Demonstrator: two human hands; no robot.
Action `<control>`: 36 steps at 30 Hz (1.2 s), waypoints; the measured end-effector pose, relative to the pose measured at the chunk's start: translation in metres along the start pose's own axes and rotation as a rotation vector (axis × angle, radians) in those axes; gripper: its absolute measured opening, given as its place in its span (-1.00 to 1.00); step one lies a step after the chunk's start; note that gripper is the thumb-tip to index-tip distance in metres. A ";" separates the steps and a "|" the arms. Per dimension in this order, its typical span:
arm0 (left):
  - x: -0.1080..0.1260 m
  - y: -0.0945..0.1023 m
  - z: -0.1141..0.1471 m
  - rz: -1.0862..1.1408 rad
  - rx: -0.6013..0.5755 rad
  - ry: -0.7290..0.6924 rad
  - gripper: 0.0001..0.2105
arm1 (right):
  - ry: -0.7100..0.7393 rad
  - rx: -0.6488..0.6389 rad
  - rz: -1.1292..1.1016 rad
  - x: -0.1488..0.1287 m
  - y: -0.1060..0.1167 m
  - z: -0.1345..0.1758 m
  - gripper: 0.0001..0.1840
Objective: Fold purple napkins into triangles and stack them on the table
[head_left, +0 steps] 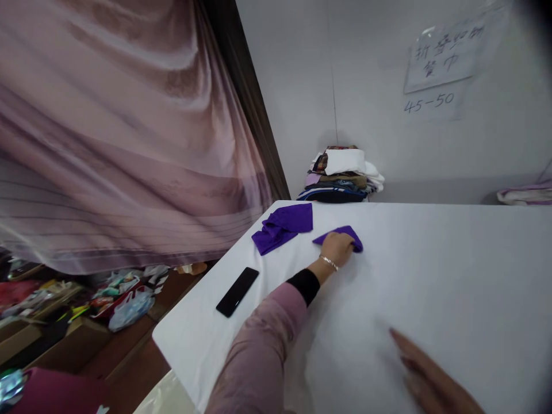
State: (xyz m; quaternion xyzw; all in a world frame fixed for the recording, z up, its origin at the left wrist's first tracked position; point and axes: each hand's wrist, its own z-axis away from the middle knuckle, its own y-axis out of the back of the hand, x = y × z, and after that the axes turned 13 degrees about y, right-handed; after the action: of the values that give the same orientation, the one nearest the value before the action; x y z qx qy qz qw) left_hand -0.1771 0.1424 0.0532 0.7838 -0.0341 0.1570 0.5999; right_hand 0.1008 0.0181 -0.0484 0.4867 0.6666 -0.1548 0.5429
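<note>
My left hand (337,249) reaches out over the white table and is closed on a folded purple napkin (348,232). The napkin's pointed corners stick out on both sides of the hand, and its middle is hidden under the fingers. To the left of it lies another purple cloth (282,225), loosely crumpled with one flat square part. Low on the right, my right hand (426,371) hovers over the table, blurred by motion. Its fingers stretch out with nothing seen in them.
A black phone (237,292) lies near the left edge of the white table (431,259). Folded clothes (342,175) are stacked by the wall behind. A pink curtain (129,126) hangs at left, above boxes and bags (131,307). Handwritten paper signs (444,57) are on the wall.
</note>
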 end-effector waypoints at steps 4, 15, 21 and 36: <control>0.047 0.015 0.070 0.459 0.057 -0.002 -0.91 | -0.178 0.201 -0.148 -0.014 0.018 -0.013 -0.19; 0.086 0.055 0.095 1.223 -0.450 0.371 -0.64 | -0.376 0.086 -0.520 -0.079 0.050 -0.026 -0.63; 0.018 0.025 0.103 0.643 -0.431 0.537 -0.81 | -0.456 0.067 -0.377 -0.061 0.074 -0.019 -0.56; 0.049 -0.009 0.179 0.200 -0.190 0.341 -0.76 | -0.059 -0.092 0.572 -0.022 0.084 -0.008 -0.67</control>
State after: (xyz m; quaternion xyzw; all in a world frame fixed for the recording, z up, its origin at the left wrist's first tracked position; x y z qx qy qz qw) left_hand -0.0918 -0.0187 0.0180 0.6787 -0.0243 0.3420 0.6495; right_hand 0.1636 0.0536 0.0012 0.6250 0.4925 0.0210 0.6053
